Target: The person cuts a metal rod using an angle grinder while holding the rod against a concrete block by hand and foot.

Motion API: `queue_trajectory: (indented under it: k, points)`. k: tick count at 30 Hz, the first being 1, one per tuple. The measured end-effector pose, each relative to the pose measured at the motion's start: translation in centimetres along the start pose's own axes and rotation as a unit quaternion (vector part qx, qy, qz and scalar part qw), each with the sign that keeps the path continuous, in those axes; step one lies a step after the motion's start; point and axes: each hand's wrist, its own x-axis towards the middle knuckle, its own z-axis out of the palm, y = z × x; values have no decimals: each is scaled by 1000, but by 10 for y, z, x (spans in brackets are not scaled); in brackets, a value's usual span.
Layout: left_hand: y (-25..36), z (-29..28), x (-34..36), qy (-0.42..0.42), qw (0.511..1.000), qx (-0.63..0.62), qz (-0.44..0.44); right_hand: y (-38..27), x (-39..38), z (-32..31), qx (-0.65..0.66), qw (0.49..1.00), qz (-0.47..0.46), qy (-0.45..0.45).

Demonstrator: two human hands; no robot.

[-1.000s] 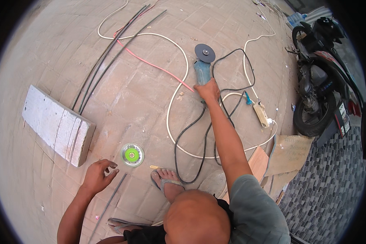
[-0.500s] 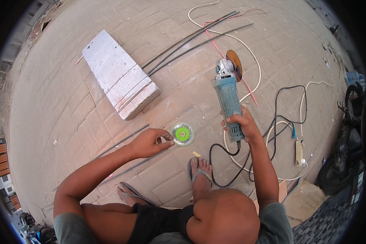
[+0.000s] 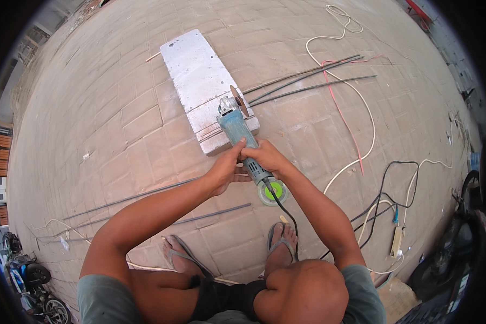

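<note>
A teal angle grinder (image 3: 236,128) with an orange-brown cutting disc (image 3: 235,98) is held in both hands, its head up over the near part of a pale grey block (image 3: 191,65). My right hand (image 3: 265,157) wraps the rear of the body from the right. From the left, my left hand (image 3: 224,168) closes on the same body, some fingers partly hidden beneath it. Whether the disc touches the block I cannot tell. Below the grinder's rear end lies a clear round disc with a green centre (image 3: 277,189), the grinder's black cord crossing over it.
Thin metal rods (image 3: 308,89) lie right of the block; more rods (image 3: 146,191) are by my left forearm. A white cable (image 3: 370,116), a pink cord (image 3: 337,105) and a power strip (image 3: 397,241) lie at the right. Motorbikes (image 3: 32,272) stand at the left edge.
The grinder has moved left from the right side to over the block. My left hand has left the area by the green-centred disc and joined my right hand on the grinder.
</note>
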Motion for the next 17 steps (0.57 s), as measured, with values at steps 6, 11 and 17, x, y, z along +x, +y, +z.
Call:
queue_trajectory:
  k: [6,11,17]
  points:
    - [-6,-11,8,9,1000,-2,-26,-2,3,7,-13,999,42,12]
    - [-8,-19,14,-19,999,11,-26,-3,4,6,-16,999,47,11]
    - [0,-23,0,-36,999,21,-25,-5,-10,7,-36,999,-25,23]
